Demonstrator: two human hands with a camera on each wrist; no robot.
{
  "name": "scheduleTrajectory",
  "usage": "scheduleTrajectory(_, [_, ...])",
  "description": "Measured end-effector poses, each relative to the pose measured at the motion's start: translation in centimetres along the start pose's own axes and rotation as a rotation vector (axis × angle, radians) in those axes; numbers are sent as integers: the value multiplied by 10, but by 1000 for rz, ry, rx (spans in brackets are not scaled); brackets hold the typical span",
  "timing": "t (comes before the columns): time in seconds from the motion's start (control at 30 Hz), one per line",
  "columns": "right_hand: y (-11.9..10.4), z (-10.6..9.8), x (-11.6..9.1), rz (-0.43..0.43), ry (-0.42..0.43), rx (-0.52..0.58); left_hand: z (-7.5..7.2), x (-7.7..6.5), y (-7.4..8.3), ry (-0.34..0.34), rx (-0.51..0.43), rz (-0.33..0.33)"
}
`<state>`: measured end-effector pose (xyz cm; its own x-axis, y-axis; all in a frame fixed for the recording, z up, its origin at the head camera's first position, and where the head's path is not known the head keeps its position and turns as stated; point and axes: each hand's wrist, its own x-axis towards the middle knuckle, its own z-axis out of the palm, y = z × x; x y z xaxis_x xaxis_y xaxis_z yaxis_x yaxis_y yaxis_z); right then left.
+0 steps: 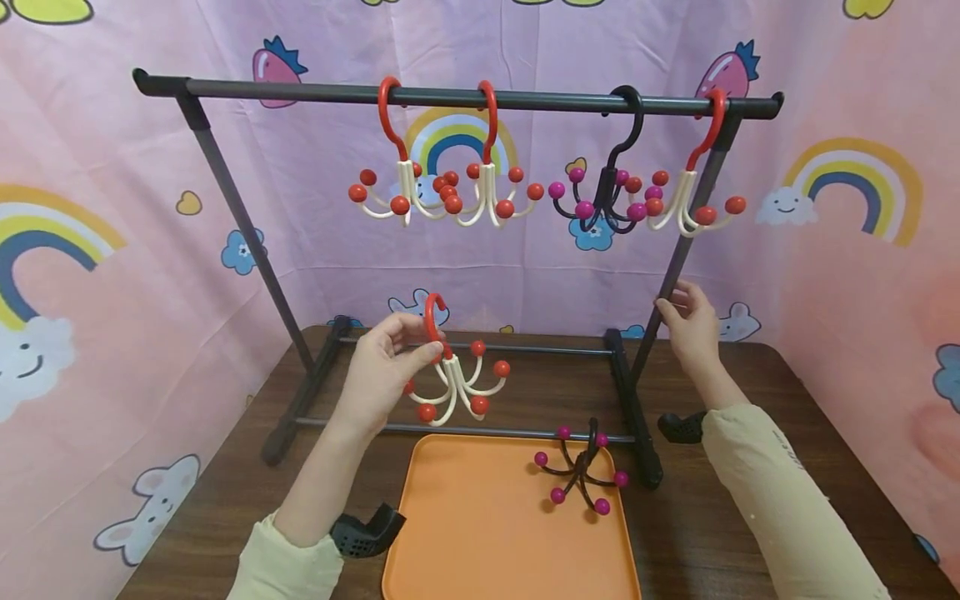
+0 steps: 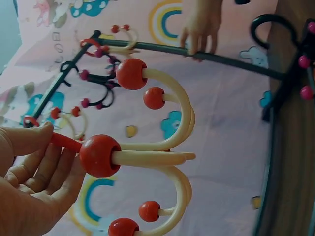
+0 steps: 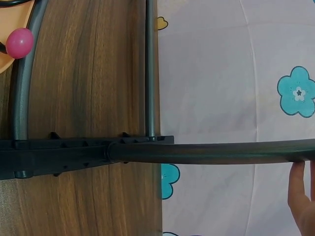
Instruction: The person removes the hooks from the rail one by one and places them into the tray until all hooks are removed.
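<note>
My left hand (image 1: 378, 375) pinches the red hook of a cream multi-arm hook hanger (image 1: 453, 383) with red ball tips, holding it upright below the rack's top bar. In the left wrist view, thumb and fingers of the left hand (image 2: 39, 182) are on its red stem. At the right post (image 1: 678, 258) of the dark rack, my right hand (image 1: 692, 329) holds the tube between thumb and fingers. The right wrist view catches only part of that hand (image 3: 300, 196) against the post. A black hanger (image 1: 581, 467) with magenta balls lies on the orange tray (image 1: 465, 533).
From the top bar (image 1: 322, 92) hang two cream-and-red hangers (image 1: 487, 187) left of centre, a black-and-magenta hanger (image 1: 606, 192) and another cream-and-red hanger (image 1: 684, 200) at the right. The rack's feet (image 1: 281, 437) stand on a brown wooden table (image 1: 225, 508), with a patterned cloth behind.
</note>
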<state>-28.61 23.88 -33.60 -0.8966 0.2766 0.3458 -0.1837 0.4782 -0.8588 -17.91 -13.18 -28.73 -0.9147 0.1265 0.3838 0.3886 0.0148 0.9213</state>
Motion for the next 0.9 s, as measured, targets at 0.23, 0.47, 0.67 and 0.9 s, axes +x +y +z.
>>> scheduleTrajectory(0.23, [2, 1, -1, -16, -2, 17, 17, -10, -25, -23, -40, -64])
scheduleTrajectory(0.47, [2, 0, 0, -10, 5, 14, 35, -21, -54, -78, -28, -108])
scheduleTrajectory(0.67, [3, 1, 0, -15, 9, 19, 48, -30, -79, -89, -59, -147])
scheduleTrajectory(0.9, [3, 1, 0, -14, 11, 24, 64, -37, -84, -112, -77, -195])
